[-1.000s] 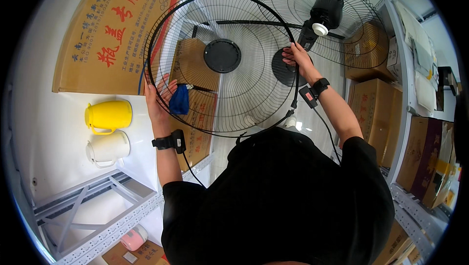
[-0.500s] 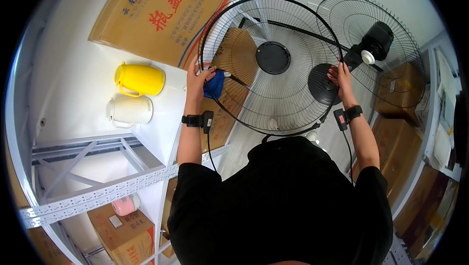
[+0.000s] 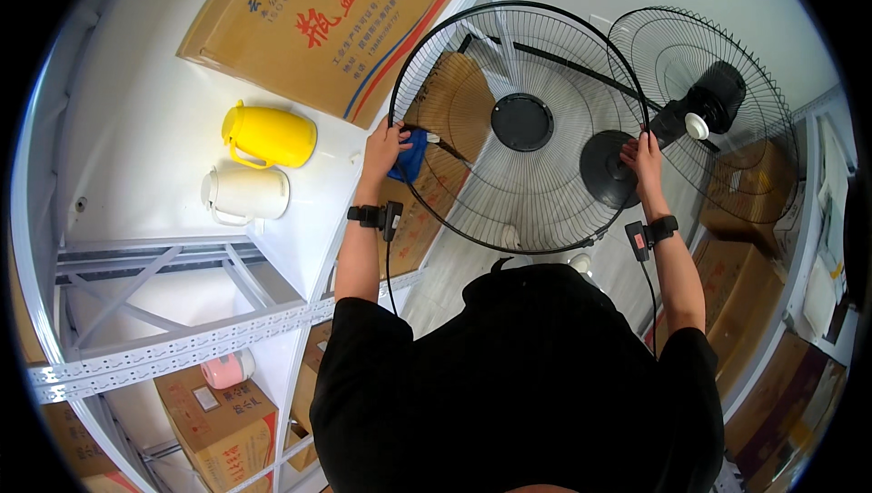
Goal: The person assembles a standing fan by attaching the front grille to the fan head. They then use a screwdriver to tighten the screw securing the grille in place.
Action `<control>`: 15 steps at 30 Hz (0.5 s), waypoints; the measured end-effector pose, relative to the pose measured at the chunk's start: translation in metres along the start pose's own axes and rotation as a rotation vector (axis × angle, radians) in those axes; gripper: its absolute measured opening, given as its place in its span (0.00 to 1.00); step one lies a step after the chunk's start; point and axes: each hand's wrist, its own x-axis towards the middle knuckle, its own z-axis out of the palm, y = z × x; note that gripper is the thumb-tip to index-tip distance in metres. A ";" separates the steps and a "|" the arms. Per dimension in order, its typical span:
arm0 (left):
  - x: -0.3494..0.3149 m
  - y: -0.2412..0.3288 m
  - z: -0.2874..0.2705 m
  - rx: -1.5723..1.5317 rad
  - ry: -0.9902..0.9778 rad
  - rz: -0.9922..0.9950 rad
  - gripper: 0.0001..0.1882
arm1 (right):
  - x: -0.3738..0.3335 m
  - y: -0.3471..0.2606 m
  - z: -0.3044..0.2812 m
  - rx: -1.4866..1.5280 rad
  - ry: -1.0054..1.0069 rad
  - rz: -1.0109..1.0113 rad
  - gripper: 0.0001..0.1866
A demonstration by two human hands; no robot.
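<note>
A large round black wire fan guard with a dark disc at its centre is held out in front of me. My left hand grips its left rim, and my right hand grips the rim on the right. Just beyond my right hand stands the fan, with a black motor head, a white knob and the rear wire guard on it. The round black base shows through the wires of the held guard. A blue cloth-like thing is beside my left hand, behind the rim.
On the white shelf at left stand a yellow jug, a white jug and a big cardboard box. Below, a pink-and-white container sits on another carton. Several cardboard boxes and a rack line the right side.
The guard, still in both hands, appears slightly farther right and lower in view. The surrounding shelf and fan have also shifted in the picture as my view moved.
</note>
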 end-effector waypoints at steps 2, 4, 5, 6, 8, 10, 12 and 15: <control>0.000 -0.004 0.001 -0.049 -0.008 -0.009 0.17 | 0.002 0.002 -0.001 -0.021 0.004 -0.007 0.20; 0.001 -0.017 0.001 -0.122 0.036 0.077 0.18 | 0.002 0.003 0.001 -0.037 0.003 -0.010 0.20; 0.000 -0.015 0.005 -0.159 0.051 0.121 0.18 | 0.002 0.003 0.000 -0.038 0.008 -0.010 0.20; 0.000 -0.013 0.007 -0.163 0.074 0.103 0.18 | 0.002 0.003 -0.001 -0.040 0.013 -0.009 0.20; -0.002 -0.006 0.011 -0.170 0.125 0.067 0.19 | 0.002 0.002 -0.001 -0.058 0.026 -0.023 0.21; -0.003 0.002 0.012 -0.138 0.119 0.060 0.19 | 0.001 0.000 0.000 -0.092 0.046 -0.053 0.22; -0.003 0.002 0.008 -0.124 0.114 0.042 0.20 | -0.003 -0.004 0.006 -0.084 0.048 -0.047 0.22; 0.000 0.000 0.005 -0.122 0.097 0.009 0.21 | -0.002 -0.002 0.005 -0.086 0.040 -0.065 0.21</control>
